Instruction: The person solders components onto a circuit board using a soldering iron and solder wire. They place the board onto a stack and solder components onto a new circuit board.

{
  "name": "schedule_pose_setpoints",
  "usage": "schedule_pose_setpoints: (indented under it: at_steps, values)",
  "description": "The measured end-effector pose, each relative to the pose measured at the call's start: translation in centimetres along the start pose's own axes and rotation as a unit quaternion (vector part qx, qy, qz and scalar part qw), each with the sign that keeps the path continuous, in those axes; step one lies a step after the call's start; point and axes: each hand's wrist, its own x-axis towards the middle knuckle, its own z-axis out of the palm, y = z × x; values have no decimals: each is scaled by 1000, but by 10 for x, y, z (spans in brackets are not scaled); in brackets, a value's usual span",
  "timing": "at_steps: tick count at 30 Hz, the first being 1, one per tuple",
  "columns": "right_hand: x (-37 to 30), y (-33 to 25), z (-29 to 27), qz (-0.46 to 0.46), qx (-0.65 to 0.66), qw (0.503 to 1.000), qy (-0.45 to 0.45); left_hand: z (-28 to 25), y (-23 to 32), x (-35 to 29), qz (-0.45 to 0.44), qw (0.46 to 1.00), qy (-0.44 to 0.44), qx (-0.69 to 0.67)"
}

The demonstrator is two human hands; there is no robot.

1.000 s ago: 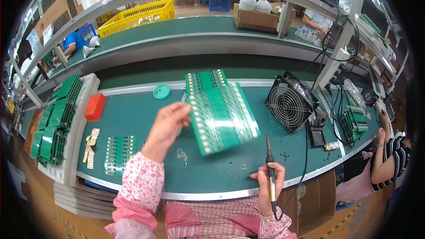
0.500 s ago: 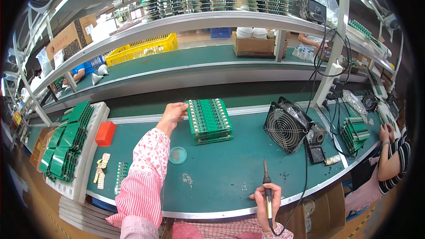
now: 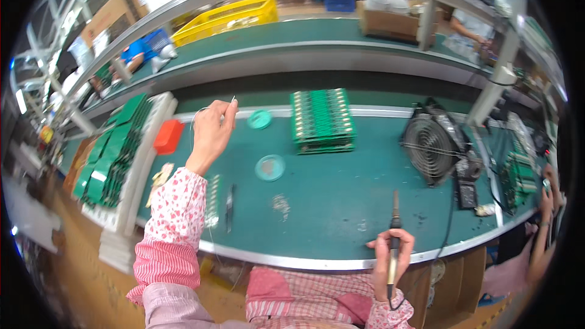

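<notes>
My left hand [image 3: 213,131] is raised over the left part of the bench, thumb and forefinger pinched on a thin solder wire [image 3: 234,99] whose tip pokes out; the strand loops behind the hand. My right hand [image 3: 390,254] grips a soldering iron [image 3: 396,222] like a pen near the front edge, its tip pointing up and away. Between and beyond both hands stands a stack of green circuit boards [image 3: 323,122], touched by neither. Two round green dishes, a far one [image 3: 259,119] and a nearer one [image 3: 277,167], lie right of my left hand.
Black tweezers [image 3: 230,207] and a small board strip [image 3: 212,198] lie near my left sleeve. A red box [image 3: 169,136] sits beside a white foam tray [image 3: 143,170] of stacked boards. On the right are a fan [image 3: 429,146], a cable and a co-worker's hand [image 3: 548,192].
My left hand has left the board stack and drawn to the left. The view has shifted, and the tweezers and far dish now show. My right hand still holds the soldering iron.
</notes>
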Motion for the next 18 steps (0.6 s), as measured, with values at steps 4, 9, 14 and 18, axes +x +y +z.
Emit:
schedule_pose_setpoints:
  at_steps: [4,9,14,18]
  values:
    - [-3,0,-3,-16,-9,1000,15,-60,-25,-53,70,987,-9,147]
    - [-6,4,-9,-15,-6,1000,3,-67,-58,-128,0,966,-130,222]
    - [-8,8,-3,-31,1,999,-41,-77,-106,-176,-169,920,-149,321]
    - [-6,13,-7,-48,-35,998,-38,-79,-120,-161,-239,908,-177,296]
